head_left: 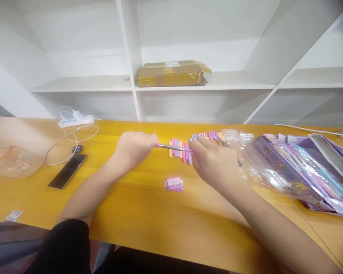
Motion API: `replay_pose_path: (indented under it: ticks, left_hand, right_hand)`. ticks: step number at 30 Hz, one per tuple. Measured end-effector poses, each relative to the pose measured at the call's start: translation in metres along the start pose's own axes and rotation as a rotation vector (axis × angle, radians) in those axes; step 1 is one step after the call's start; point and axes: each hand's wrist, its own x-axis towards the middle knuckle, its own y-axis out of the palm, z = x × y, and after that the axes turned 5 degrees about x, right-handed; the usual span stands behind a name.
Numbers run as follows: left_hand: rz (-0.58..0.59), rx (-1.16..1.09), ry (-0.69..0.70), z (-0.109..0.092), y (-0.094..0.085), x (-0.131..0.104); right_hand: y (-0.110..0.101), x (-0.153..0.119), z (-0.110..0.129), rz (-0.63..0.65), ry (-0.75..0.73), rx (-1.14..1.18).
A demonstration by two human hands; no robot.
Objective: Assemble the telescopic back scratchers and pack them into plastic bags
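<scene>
Both my hands are raised over the middle of the table, with a slim pen-like stick (173, 147) stretched level between them. It has a grey, metallic-looking shaft and pink ends. My left hand (137, 150) is closed round one end, and my right hand (215, 158) grips the other. Behind the stick lies a row of short pastel sticks (176, 148) in yellow, pink and purple. Colourful striped pieces (210, 136) sit just beyond my right hand, which partly hides them. A small stack of pink cards (174, 184) rests nearer to me.
Clear plastic wrap (263, 167) and an opened purple package (305, 171) with pen-like items lie at right. On the left are a phone (68, 171), a black mouse (77, 149), a power strip (76, 121) and an orange bag (14, 161). A taped carton (171, 74) occupies the shelf.
</scene>
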Motion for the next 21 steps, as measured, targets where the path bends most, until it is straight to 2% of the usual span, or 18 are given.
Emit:
replay_pose_path:
  ticks: [9,13,15,18,19,20,21]
  left_hand:
    - [-0.189,0.062,0.048,0.007,0.004,-0.001]
    - [-0.199,0.114,0.016,0.016,0.001,0.001]
    - [-0.186,0.127,-0.037,0.025,-0.001,0.001]
    - [-0.177,0.154,-0.146,0.059,-0.002,-0.002]
    - [-0.197,0.173,-0.197,0.079,-0.001,-0.005]
    - [-0.239,0.204,-0.248,0.102,0.001,-0.010]
    - [-0.282,0.229,-0.298,0.127,0.004,-0.016]
  right_hand:
    - [-0.004,0.001,-0.007,0.040,0.001,0.005]
    - [-0.012,0.002,-0.014,0.018,0.030,-0.033]
    - [-0.013,0.004,-0.029,-0.020,0.058,-0.076]
    - [-0.010,0.007,-0.079,-0.060,0.105,-0.132]
    - [-0.010,0.008,-0.102,-0.087,0.114,-0.147]
    - [-0.011,0.007,-0.126,-0.090,0.181,-0.183]
    - [-0.013,0.005,-0.149,-0.152,0.265,-0.239]
